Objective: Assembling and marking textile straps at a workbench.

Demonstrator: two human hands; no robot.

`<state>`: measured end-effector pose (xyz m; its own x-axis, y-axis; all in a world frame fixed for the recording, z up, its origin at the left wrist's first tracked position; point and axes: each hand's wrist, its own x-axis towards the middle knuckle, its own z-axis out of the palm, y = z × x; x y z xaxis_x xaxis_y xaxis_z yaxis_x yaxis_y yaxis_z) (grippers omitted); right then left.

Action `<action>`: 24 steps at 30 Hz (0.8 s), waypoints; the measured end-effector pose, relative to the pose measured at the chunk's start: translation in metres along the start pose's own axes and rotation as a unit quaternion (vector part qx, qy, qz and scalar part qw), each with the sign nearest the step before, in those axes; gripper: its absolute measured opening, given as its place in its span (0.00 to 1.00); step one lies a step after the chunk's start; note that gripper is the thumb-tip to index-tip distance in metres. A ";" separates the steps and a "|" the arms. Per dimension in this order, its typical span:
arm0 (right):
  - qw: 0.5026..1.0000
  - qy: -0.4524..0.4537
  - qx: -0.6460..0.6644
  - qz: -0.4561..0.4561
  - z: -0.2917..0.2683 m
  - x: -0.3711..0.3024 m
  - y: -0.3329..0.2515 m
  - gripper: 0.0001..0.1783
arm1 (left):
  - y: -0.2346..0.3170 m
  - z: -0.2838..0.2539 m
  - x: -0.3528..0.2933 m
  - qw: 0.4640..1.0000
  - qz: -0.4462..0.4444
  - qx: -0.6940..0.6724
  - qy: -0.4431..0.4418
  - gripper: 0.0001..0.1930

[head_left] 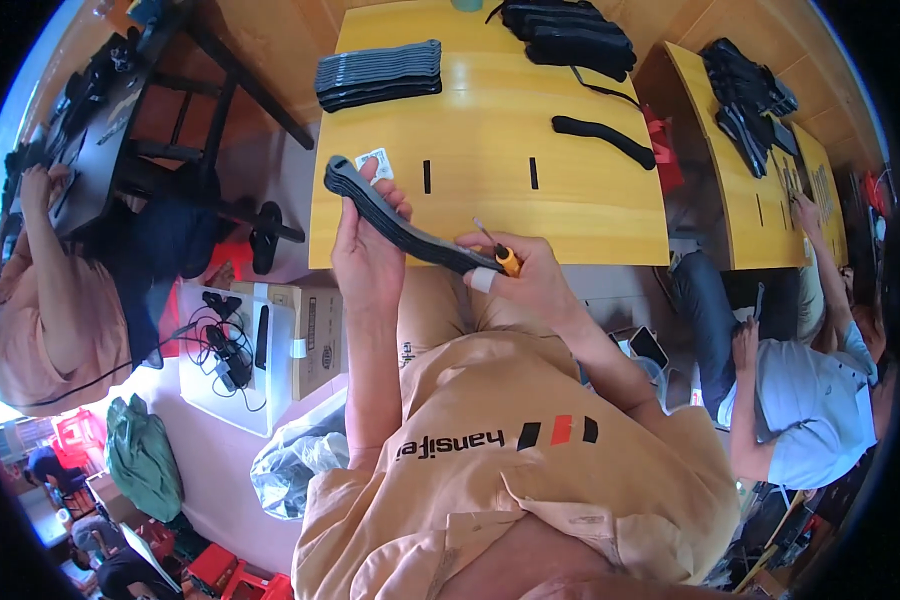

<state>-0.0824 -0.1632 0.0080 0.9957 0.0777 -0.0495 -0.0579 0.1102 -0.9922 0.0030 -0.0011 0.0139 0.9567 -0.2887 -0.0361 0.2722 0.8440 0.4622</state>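
Above my lap, at the table's near edge, I hold a long curved stack of dark strips (395, 226), grey along the upper side. My left hand (368, 250) is closed round its left part. My right hand (540, 282) grips a small orange-handled screwdriver (508, 262) with its thin shaft pointing up and left, and its fingers also touch the stack's right end. A white band (483, 279) shows at a right finger. Behind my left fingertips is a white printed label (375, 164); whether it lies on the table or touches the hand I cannot tell.
The yellow table (480, 130) carries a row of grey-black strips (380, 75), a black bundle (570, 40) and one curved black piece (605, 140). Co-workers sit left and right. A white bin (270, 345) with cables and a cardboard box (320, 335) stand at my left.
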 end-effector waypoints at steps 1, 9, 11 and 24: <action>1.000 -0.002 0.000 -0.001 0.005 0.001 -0.005 0.21 | -0.005 0.001 -0.004 1.000 0.003 0.000 0.000 0.20; 0.959 0.127 -0.150 -0.206 0.013 0.008 0.002 0.16 | -0.041 0.009 -0.035 0.983 -0.108 0.150 0.017 0.11; 0.958 0.143 -0.159 -0.192 0.004 0.004 -0.006 0.15 | -0.035 0.009 -0.030 0.985 -0.097 0.138 0.035 0.11; 0.984 0.033 -0.158 -0.072 -0.016 -0.027 -0.037 0.15 | -0.016 0.024 -0.029 0.984 -0.160 0.076 -0.005 0.16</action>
<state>-0.1061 -0.1848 0.0442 0.9950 0.0190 0.0982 0.1000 -0.1995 -0.9748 -0.0320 -0.0168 0.0294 0.8230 -0.5342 -0.1931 0.5405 0.6318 0.5555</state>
